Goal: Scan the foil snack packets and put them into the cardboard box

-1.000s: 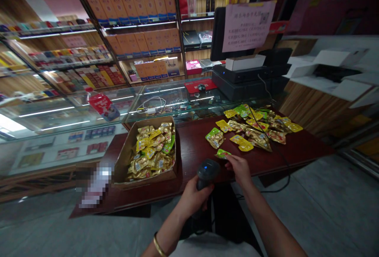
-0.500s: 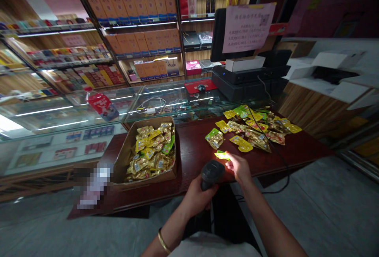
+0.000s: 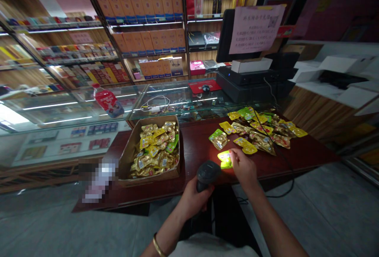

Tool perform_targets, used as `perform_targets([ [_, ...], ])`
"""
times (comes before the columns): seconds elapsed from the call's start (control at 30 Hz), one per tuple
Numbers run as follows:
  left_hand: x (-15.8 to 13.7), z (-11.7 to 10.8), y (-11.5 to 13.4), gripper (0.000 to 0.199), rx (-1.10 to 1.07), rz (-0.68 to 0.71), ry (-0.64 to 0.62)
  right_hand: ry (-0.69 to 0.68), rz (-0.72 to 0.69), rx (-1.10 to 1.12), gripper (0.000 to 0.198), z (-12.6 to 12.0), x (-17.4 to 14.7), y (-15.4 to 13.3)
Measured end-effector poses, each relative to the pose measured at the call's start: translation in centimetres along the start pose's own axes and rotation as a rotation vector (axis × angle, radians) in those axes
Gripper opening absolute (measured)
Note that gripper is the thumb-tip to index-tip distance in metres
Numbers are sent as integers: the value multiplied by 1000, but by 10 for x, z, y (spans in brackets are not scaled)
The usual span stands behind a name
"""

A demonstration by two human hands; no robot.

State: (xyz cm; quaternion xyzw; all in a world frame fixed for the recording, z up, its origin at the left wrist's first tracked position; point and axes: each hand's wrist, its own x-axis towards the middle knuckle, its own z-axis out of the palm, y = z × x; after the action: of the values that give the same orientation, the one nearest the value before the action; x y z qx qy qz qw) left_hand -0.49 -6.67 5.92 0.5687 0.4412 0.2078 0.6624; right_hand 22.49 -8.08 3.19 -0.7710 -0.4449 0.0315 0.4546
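head view: left hand grips black scanner; right hand pinches brightly lit green packet.

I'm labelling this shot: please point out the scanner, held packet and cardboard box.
Scanner point(image 3: 209, 171): head view, on its dark head.
Held packet point(image 3: 225, 160): head view, lit face.
Cardboard box point(image 3: 133, 141): head view, inner left wall.

Scanner beside brightly lit packet

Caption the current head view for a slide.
Left hand grips a handheld scanner; right hand holds a brightly lit green packet.
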Motion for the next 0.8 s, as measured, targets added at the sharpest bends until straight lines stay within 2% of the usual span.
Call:
perform_targets([
  [0.13, -5, -4, 5, 40, -52, 12, 6, -154, 191, 386, 50, 15, 1, -1],
  [0.23, -8, -7, 9, 41, -67, 4, 19, -259, 257, 579, 46, 28, -1, 8],
  [0.33, -8, -9, 13, 41, -56, 6, 16, -238, 183, 495, 41, 31, -5, 14],
  [0.47, -7, -9, 17, 42, -35, 7, 9, -166, 74, 303, 38, 23, -9, 9],
  [0.6, -5, -5, 21, 45, -30, 9, -7, -173, 29, 261, 42, 18, -13, 1],
  [0.8, -3, -3, 22, 39, 26, 29, 10, -184, -25, 204, 43, 23, -16, 1],
])
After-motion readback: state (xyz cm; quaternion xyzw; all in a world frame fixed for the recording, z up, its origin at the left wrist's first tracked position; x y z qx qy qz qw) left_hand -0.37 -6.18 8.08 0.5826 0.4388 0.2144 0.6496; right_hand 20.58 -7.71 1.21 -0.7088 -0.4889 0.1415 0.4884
